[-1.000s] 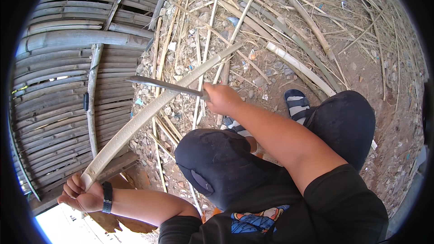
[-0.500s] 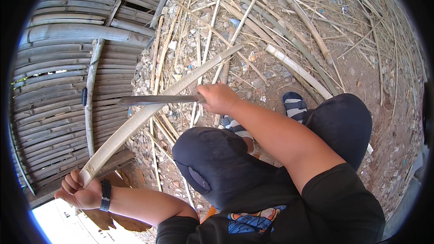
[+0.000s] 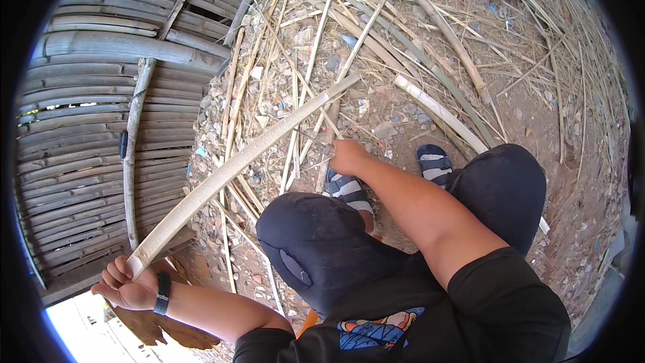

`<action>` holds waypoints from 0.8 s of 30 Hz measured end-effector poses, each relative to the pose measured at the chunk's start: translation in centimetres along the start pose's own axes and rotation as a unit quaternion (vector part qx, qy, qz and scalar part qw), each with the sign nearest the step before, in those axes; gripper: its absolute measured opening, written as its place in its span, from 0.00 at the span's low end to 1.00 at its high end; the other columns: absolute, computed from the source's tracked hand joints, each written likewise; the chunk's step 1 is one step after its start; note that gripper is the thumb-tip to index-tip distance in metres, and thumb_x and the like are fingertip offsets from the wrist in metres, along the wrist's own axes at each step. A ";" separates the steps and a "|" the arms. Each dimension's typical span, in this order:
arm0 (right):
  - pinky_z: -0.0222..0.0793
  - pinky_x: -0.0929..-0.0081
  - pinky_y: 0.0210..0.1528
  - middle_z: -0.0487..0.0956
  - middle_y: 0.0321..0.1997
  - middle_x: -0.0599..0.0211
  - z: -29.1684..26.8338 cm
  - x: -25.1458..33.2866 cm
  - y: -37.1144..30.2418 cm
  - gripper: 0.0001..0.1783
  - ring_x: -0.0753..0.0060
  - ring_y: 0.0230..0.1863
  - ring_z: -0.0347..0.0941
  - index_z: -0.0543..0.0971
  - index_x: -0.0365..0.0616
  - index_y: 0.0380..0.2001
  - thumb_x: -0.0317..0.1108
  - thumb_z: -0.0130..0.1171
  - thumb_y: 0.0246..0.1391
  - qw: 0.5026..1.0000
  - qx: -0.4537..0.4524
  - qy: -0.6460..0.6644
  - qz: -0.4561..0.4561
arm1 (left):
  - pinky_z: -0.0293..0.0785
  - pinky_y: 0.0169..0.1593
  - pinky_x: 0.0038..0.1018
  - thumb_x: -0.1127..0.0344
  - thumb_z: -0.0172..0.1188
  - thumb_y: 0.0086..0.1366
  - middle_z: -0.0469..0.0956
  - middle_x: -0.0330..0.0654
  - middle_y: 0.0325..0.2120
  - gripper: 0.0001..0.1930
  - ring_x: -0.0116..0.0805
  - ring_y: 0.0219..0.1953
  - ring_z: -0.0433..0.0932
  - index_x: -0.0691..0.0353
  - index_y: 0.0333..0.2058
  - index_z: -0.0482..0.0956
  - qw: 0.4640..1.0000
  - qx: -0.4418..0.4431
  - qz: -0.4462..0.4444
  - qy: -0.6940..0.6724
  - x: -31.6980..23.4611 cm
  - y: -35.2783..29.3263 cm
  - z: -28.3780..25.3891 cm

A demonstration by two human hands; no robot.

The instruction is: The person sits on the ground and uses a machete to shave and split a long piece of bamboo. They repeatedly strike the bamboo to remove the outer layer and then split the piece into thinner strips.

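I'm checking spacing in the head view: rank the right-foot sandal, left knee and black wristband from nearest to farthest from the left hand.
From the left hand:
1. black wristband, on the left wrist
2. left knee, right of that hand
3. right-foot sandal, farther right, higher in the picture

The left hand (a black band circles its wrist) grips the lower end of a long, pale bamboo strip, which slants up to the right. The right hand is curled closed near a striped sandal. A slatted wall stands at left; thin sticks litter the stony ground.
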State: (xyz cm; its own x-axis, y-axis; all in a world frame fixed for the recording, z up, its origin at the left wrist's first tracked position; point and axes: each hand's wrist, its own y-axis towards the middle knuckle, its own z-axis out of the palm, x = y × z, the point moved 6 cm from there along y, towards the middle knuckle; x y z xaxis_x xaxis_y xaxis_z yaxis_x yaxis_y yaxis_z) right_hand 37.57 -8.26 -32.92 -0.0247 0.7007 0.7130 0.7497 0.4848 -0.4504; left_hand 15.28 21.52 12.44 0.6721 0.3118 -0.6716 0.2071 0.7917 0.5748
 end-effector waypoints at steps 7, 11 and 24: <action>0.69 0.65 0.21 0.75 0.19 0.60 -1.7 -6.5 -2.8 0.07 0.66 0.16 0.69 0.79 0.38 0.29 0.31 0.60 0.50 0.931 0.163 0.226 0.236 | 0.47 0.27 0.24 0.52 0.63 0.66 0.48 0.29 0.14 0.31 0.25 0.18 0.46 0.49 0.16 0.48 0.996 0.052 0.023 -0.070 -7.5 0.8 -2.5; 0.64 0.71 0.19 0.72 0.18 0.65 -5.6 -8.1 -2.1 0.06 0.72 0.16 0.65 0.78 0.39 0.27 0.31 0.61 0.53 0.879 0.081 0.398 0.250 | 0.50 0.27 0.24 0.56 0.61 0.68 0.49 0.30 0.14 0.29 0.25 0.18 0.49 0.49 0.15 0.51 0.979 0.108 0.047 -0.165 -12.7 1.4 -7.1; 0.67 0.76 0.23 0.78 0.36 0.58 -24.1 8.1 -5.5 0.28 0.78 0.21 0.66 0.77 0.39 0.45 0.51 0.70 0.53 0.685 -0.155 0.711 0.027 | 0.50 0.25 0.23 0.54 0.55 0.71 0.50 0.32 0.14 0.23 0.26 0.17 0.51 0.52 0.19 0.57 0.948 0.105 0.047 -0.296 -18.5 0.2 -15.1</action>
State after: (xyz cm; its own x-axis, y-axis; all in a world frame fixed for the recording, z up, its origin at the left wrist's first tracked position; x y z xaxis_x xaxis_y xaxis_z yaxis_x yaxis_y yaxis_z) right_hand 49.15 -17.84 -11.72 0.5126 -0.6124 0.6018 0.8344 0.1898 -0.5175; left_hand -7.88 23.82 17.91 0.9628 -0.0225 -0.2694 0.2220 0.6344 0.7404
